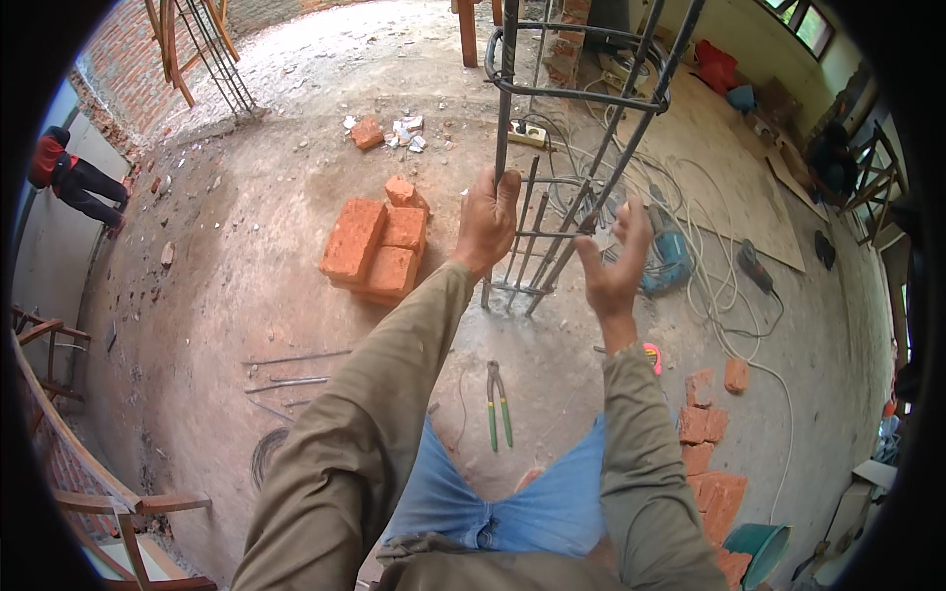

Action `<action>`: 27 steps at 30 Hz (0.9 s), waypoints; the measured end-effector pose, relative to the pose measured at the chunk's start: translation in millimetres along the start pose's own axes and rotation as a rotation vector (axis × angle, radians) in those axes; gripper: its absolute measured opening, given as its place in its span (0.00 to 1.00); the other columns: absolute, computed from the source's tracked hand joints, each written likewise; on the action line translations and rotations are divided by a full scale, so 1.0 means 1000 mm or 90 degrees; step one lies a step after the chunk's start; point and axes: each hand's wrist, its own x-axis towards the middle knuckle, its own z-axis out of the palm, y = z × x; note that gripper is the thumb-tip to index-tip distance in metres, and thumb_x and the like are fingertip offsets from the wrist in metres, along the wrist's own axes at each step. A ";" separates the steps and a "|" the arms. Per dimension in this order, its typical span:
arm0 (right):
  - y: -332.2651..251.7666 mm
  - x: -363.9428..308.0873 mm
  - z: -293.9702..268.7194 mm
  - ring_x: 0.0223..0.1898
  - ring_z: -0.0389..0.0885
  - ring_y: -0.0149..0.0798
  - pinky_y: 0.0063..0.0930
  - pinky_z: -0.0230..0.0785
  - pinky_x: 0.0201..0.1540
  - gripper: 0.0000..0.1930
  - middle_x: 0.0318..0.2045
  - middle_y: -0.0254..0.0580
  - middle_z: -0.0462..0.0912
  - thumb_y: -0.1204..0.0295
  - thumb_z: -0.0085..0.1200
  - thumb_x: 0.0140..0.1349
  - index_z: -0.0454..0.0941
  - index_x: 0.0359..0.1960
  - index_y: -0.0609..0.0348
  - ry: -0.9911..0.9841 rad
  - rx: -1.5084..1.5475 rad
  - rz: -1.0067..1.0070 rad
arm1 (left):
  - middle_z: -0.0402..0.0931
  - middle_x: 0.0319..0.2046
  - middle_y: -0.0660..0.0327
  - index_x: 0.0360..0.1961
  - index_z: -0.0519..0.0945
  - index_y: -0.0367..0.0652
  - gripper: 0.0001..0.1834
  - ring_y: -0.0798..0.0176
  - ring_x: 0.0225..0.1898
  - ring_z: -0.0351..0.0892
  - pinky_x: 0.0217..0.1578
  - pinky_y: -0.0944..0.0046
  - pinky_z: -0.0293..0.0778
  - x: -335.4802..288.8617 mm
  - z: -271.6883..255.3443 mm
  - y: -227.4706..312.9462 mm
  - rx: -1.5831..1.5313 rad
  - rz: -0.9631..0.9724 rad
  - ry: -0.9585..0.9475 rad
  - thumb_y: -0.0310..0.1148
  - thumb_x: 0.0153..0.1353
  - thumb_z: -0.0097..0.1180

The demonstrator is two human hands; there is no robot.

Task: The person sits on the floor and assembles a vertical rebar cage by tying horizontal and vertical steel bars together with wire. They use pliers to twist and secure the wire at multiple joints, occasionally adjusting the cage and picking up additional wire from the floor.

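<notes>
Two olive-sleeved forearms rose from the lower edge. Green-handled steel pincers (499, 405) lay on the concrete floor (246, 295) btwn them. Left hand (487, 219) was wrapped round one upright bar of the tall rusty steel rebar cage (581, 148), which stood on the floor. Right hand (616, 261) hovered w/ fingers spread wide, just beside the cage's slanted bars. Stacked orange clay bricks (379, 246) sat left of the cage.

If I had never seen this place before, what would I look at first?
Probably the tall cage of steel bars standing up in the middle, with the left hand gripping one bar and the right hand open beside it. Next, the bright orange bricks stacked on the dusty floor to the left, and the green-handled pincers lying below the hands.
</notes>
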 end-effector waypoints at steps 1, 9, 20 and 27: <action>0.002 -0.020 0.001 0.50 0.72 0.42 0.36 0.66 0.53 0.32 0.51 0.48 0.72 0.60 0.62 0.62 0.66 0.61 0.67 0.066 0.020 0.032 | 0.61 0.21 0.70 0.34 0.69 0.44 0.27 0.76 0.23 0.62 0.24 0.70 0.62 0.001 0.000 -0.002 -0.003 0.007 0.001 0.59 0.71 0.41; 0.043 -0.221 0.021 0.44 0.80 0.56 0.44 0.73 0.47 0.16 0.43 0.54 0.81 0.64 0.55 0.64 0.77 0.49 0.61 -0.399 -0.190 0.411 | 0.65 0.21 0.66 0.34 0.71 0.41 0.25 0.73 0.25 0.63 0.24 0.65 0.63 -0.002 0.002 -0.004 -0.025 0.000 0.007 0.56 0.70 0.49; 0.012 -0.295 0.008 0.48 0.84 0.47 0.38 0.76 0.48 0.24 0.44 0.47 0.85 0.49 0.65 0.55 0.84 0.42 0.56 -0.972 -0.430 0.462 | 0.68 0.22 0.66 0.29 0.71 0.45 0.33 0.71 0.27 0.71 0.29 0.69 0.66 0.003 -0.005 -0.005 -0.114 0.027 -0.021 0.66 0.69 0.35; 0.038 -0.297 -0.013 0.50 0.82 0.53 0.45 0.74 0.51 0.21 0.46 0.53 0.84 0.55 0.59 0.62 0.81 0.47 0.59 -0.870 -0.426 0.568 | 0.64 0.22 0.66 0.26 0.69 0.43 0.37 0.70 0.24 0.64 0.27 0.68 0.63 0.011 -0.007 0.002 -0.267 -0.098 -0.031 0.70 0.67 0.36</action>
